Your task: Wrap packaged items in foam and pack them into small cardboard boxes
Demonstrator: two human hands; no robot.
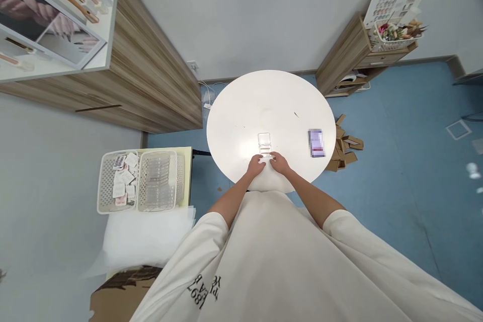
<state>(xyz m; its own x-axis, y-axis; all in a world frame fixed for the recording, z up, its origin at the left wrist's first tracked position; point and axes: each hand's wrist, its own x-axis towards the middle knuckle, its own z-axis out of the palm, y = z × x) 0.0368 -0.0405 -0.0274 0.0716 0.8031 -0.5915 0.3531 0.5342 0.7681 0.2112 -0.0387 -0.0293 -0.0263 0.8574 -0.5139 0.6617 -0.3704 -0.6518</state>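
A small clear plastic case [264, 139] lies on the white round table [241, 105], its lid folded back away from me. Inside its near half are thin pinkish-brown strips, too small to name. My left hand [256, 165] grips the near left corner of the case with curled fingers. At the near right corner, my right hand [279, 163] holds the case the same way, thumb and fingers closed on the edge. Part of the near edge is hidden by my fingertips.
A blurred purple item [316, 143] lies at the table's right. Left of the table stand a basket of small packets [101, 186] and a basket of clear cases [156, 181]. Cardboard pieces [343, 146] lie on the floor at right. A wooden cabinet [162, 65] stands at left.
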